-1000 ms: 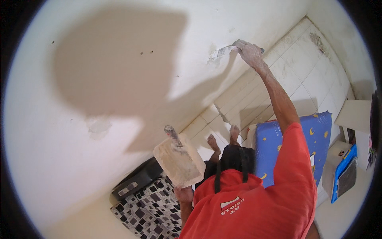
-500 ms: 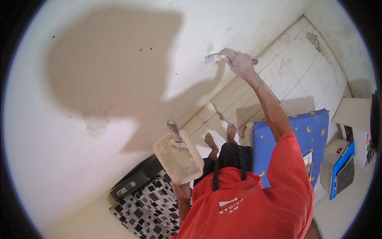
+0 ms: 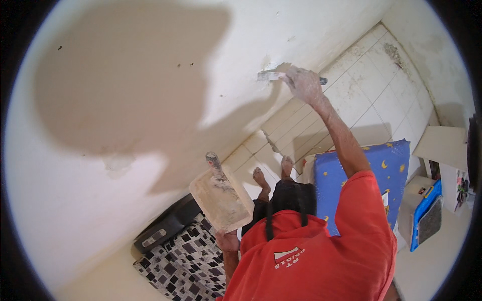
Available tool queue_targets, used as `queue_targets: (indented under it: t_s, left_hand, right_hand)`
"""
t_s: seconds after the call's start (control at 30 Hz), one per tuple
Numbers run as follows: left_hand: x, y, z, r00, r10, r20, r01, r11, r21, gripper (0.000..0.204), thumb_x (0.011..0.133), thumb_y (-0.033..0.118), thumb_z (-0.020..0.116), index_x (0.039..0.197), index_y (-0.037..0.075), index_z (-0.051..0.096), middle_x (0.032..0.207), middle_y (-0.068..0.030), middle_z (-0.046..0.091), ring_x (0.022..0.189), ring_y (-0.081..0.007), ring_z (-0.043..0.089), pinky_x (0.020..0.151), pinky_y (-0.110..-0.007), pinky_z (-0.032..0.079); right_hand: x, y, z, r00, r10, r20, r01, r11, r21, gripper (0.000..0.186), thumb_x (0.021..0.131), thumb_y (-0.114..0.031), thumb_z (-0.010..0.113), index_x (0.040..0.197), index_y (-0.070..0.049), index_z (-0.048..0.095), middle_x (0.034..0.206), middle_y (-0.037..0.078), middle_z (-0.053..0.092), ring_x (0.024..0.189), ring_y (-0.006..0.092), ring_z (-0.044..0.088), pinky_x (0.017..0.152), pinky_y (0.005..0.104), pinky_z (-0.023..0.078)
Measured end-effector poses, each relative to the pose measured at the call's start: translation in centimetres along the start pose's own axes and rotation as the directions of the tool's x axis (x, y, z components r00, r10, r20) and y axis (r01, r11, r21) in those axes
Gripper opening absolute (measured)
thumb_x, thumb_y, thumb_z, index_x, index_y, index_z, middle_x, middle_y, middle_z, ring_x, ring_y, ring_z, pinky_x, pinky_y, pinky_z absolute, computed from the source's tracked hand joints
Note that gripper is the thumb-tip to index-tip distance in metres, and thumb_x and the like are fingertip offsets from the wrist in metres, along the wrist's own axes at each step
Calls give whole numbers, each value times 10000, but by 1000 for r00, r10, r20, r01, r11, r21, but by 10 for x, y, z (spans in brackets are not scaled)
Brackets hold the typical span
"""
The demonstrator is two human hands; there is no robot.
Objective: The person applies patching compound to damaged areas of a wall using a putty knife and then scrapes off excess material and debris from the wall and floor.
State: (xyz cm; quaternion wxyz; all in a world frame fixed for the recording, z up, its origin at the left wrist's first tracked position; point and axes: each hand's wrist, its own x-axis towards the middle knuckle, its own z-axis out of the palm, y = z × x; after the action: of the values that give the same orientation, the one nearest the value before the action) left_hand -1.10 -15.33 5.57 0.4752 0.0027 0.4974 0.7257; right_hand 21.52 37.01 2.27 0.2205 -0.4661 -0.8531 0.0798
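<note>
My right hand [image 3: 304, 84], dusted with pale powder, is closed around a putty knife [image 3: 270, 76]. Its blade points left, at the white wall [image 3: 246, 40], beside a rough patch [image 3: 272, 66]; whether it touches is hard to tell. The dark handle end sticks out past my fist. Low in front of me, my left hand [image 3: 228, 241] grips the near end of a shallow beige plastic tub [image 3: 221, 205], smeared with dried filler. Another tool with a worn dark handle [image 3: 214, 161] lies across the tub's far end, its lower part coated in filler.
A blue mattress [image 3: 334, 180] with moons and stars lies to my right, near a bin with a blue lid [image 3: 424, 210]. A black case [image 3: 163, 228] and a checkered cloth [image 3: 183, 261] sit at left. Tiled floor [image 3: 361, 90] runs along the wall.
The putty knife blade has shifted very slightly down and left by the rough patch. The tub has moved a little left and my head's shadow has slid left on the wall.
</note>
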Motion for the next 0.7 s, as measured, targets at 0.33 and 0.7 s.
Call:
queue_targets:
  t_s: [0.33,0.7]
  left_hand:
    - [-1,-6,-1,998,-13,62,17,999,-50,641,907,219,626,1449,-8,370,1455,-187,458,1294,-347,496,1069,-514,442]
    - [-6,-11,7,1000,-7,9,8,989,-146,679,878,240,653,1447,-2,373,1462,-193,453,1302,-355,492,1066,-545,437]
  right_hand:
    - [13,-4,-27,969,116,219,-158,970,186,382,998,-406,468,1100,-90,656,974,173,680,913,360,654,808,488,509]
    - [-17,26,-22,947,230,224,-276,939,203,323,973,-368,513,1004,-77,649,866,174,657,851,382,624,742,480,490]
